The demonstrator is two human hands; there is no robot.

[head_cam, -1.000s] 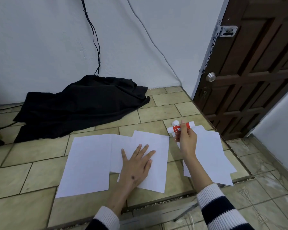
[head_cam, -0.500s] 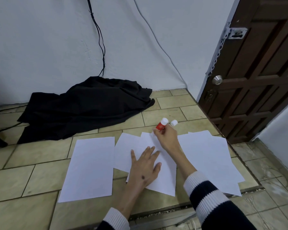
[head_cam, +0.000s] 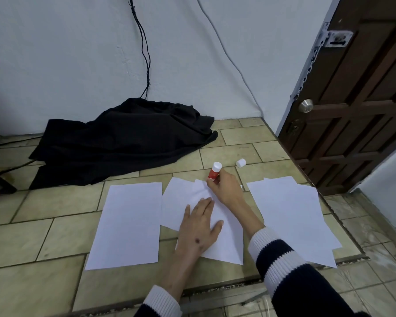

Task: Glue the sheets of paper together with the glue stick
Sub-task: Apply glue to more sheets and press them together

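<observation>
White paper sheets lie on the tiled floor. My left hand presses flat, fingers straight, on the middle sheet, which overlaps another sheet. My right hand grips the red glue stick at the far edge of that middle sheet, its lower end against the paper. The stick's white cap lies loose on the tiles just beyond. A single sheet lies to the left. A small pile of sheets lies to the right.
A crumpled black cloth lies against the white wall at the back. Cables hang down the wall. A brown wooden door with a round knob stands at the right. The floor steps down near me.
My right hand carried the glue stick from above the right pile leftwards to the far edge of the middle sheet. The white cap left that hand and now lies on the tiles.
</observation>
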